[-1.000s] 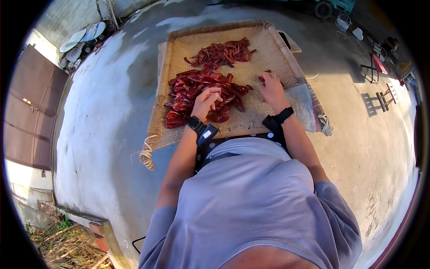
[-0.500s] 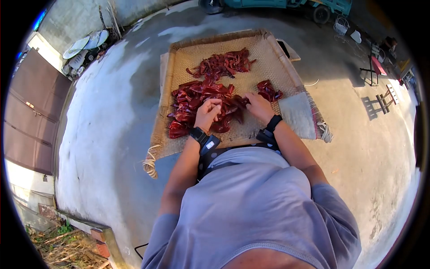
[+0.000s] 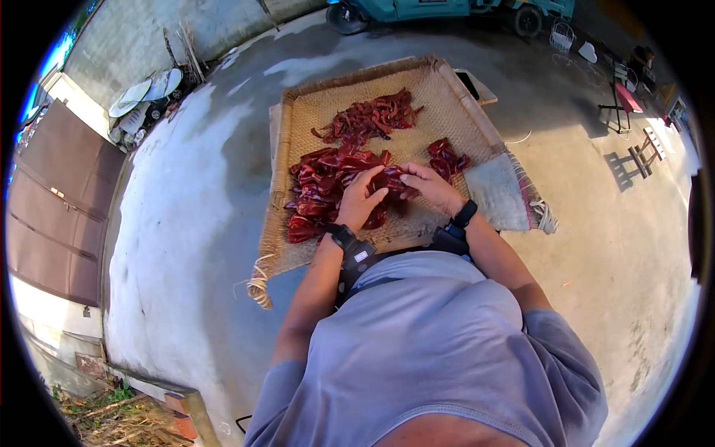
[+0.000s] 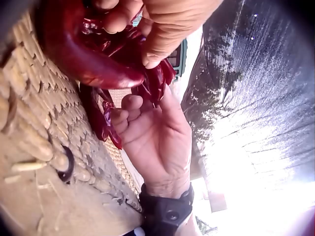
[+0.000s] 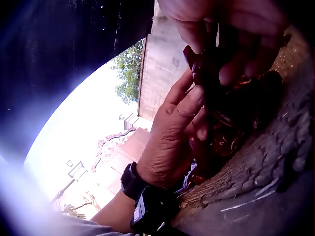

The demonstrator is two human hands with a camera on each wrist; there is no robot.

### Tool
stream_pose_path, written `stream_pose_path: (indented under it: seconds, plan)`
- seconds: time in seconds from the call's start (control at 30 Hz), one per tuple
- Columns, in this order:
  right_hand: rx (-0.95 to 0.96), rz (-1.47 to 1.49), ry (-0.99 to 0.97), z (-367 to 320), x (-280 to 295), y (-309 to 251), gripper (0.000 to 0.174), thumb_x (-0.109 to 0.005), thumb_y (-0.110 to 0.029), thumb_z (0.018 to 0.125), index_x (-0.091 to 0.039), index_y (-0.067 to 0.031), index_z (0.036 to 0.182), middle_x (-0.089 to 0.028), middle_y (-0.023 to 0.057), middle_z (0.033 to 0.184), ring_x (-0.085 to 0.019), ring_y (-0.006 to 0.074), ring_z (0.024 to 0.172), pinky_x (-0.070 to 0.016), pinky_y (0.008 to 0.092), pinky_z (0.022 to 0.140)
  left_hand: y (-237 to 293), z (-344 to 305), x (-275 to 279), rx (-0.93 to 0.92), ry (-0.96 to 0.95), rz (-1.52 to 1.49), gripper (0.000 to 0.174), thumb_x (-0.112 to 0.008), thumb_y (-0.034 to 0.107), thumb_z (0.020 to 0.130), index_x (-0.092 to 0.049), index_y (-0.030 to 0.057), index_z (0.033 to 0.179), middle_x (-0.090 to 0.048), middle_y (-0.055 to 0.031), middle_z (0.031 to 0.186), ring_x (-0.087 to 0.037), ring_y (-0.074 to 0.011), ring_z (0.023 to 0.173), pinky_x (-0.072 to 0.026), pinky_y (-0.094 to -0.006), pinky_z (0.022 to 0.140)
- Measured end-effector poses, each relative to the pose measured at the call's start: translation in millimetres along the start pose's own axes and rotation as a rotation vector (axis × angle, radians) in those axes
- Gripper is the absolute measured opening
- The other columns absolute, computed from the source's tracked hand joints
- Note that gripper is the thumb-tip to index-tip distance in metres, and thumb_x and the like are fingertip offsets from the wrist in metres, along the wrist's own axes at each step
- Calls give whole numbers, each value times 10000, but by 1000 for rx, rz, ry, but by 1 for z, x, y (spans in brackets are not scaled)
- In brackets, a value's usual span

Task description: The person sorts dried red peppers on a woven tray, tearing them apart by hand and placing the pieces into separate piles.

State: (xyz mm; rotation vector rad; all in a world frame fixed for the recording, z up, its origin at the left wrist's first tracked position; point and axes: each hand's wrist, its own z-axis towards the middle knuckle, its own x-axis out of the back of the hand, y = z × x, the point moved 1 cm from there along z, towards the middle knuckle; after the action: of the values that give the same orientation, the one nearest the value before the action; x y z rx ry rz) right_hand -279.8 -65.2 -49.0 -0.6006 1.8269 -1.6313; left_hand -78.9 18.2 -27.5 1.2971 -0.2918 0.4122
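Both hands meet over a flat woven bamboo tray [image 3: 328, 82] in the head view. Between them is a dark red dried chili pepper [image 4: 156, 81]. My left hand [image 3: 360, 200] pinches it from the left, its thumb pressed to the skin. My right hand [image 3: 436, 191] grips the other side of the same pepper with curled fingers. Below and left of the hands lies a large heap of glossy whole peppers [image 3: 316, 186]. Farther back is a pile of thinner, torn-looking pepper pieces [image 3: 376, 113]. A small group of peppers [image 3: 447, 158] lies beyond the right hand.
A cloth patch [image 3: 497, 192] covers the tray's right edge, and a dark flat object [image 3: 467, 86] lies on a board beyond its back right corner. Farther off stand a teal vehicle [image 3: 432, 9], a small stool [image 3: 652, 143] and a brown door [image 3: 63, 201].
My right hand has come from the small right-hand group, past the heap's edge, to meet the left hand. The left hand has shifted right and now pinches the pepper.
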Motion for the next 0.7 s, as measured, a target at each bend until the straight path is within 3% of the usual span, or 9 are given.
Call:
stream_pose_path:
  seconds: [0.1, 0.2, 0.23, 0.27, 0.4, 0.47, 0.5, 0.6, 0.7]
  plan:
    - [-48, -60, 42, 1, -2, 3, 318, -532, -214, 1021, -580, -37, 1282, -663, 39, 1044, -635, 119, 934, -526, 273, 812, -5, 1, -2, 25, -17, 121, 484, -768, 186, 836, -604, 58, 1273, -620, -68, 1103, -534, -166, 728, -468, -296, 678]
    - [302, -438, 210, 1, -8, 7, 323, -550, -205, 1001, -601, -8, 1251, -674, 60, 1057, -638, 156, 955, -503, 280, 845, -11, 0, -6, -108, 52, 270, 454, -771, 217, 827, -615, 38, 1213, -641, -109, 1104, -618, -250, 846, -504, -341, 747]
    - [285, -395, 207, 5, -5, 14, 323, -555, -203, 996, -604, 1, 1241, -676, 65, 1056, -635, 162, 959, -497, 281, 852, -12, -1, -7, -179, 86, 316, 449, -772, 227, 824, -616, 32, 1196, -647, -122, 1104, -644, -281, 893, -515, -357, 772]
    - [269, -351, 203, 9, -3, 20, 323, -559, -200, 990, -607, 9, 1232, -677, 71, 1056, -632, 167, 963, -490, 283, 860, -15, -1, -7, -115, 63, 345, 440, -772, 252, 816, -624, 42, 1173, -663, -135, 1110, -649, -333, 1006, -520, -382, 831]
    - [386, -447, 377, 7, -1, 13, 302, -561, -188, 988, -613, 17, 1204, -674, 75, 1002, -612, 148, 915, -487, 281, 843, -8, 2, -5, 19, -35, 345, 335, -751, 265, 833, -658, 62, 1083, -671, -115, 1081, -652, -310, 977, -516, -375, 815]
    - [363, -219, 499, 0, 1, 3, 286, -551, -185, 994, -610, 20, 1184, -663, 69, 971, -611, 144, 881, -488, 282, 826, -11, 3, -4, 46, -63, 260, 262, -735, 263, 847, -675, 74, 1019, -670, -102, 1031, -650, -305, 955, -511, -380, 801]
    - [350, -104, 557, -1, 2, 0, 278, -547, -183, 996, -609, 22, 1174, -657, 66, 955, -610, 142, 863, -488, 283, 817, -12, 2, -4, 3, -48, 278, 237, -727, 259, 854, -676, 77, 997, -662, -98, 1012, -649, -302, 942, -507, -385, 790]
    - [421, -186, 812, -4, 21, -6, 271, -531, -162, 1005, -575, 3, 1215, -630, 56, 930, -592, 134, 806, -498, 275, 751, -17, 0, -4, -90, -3, 289, 183, -707, 250, 872, -677, 86, 947, -637, -88, 961, -642, -297, 907, -495, -398, 761]
    - [306, 63, 945, -11, 31, -4, 289, -516, -149, 1013, -531, -23, 1273, -621, 56, 940, -580, 131, 768, -505, 262, 679, -22, -2, -5, -80, 14, 245, 170, -699, 251, 884, -675, 90, 934, -618, -83, 940, -636, -300, 888, -487, -403, 747]
